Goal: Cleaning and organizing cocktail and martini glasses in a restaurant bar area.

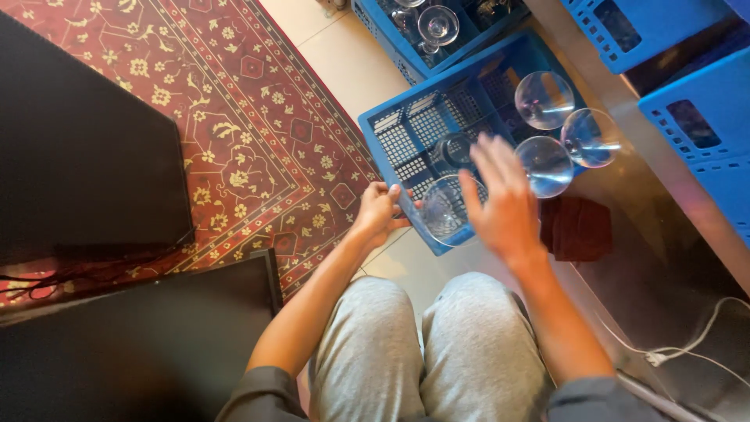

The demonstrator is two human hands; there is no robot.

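The left hand grips the near corner of a blue crate, its fingers curled over the rim, touching a clear wine glass that lies in the crate just beside them. The right hand hovers open and blurred, fingers spread above the crate. Just beyond those fingers three more wine glasses rest on the steel counter; a dark red cloth lies beside the palm.

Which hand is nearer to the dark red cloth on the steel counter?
Right. The right hand is open, just left of the dark red cloth. The left hand is farther left, gripping a glass at the blue crate corner.
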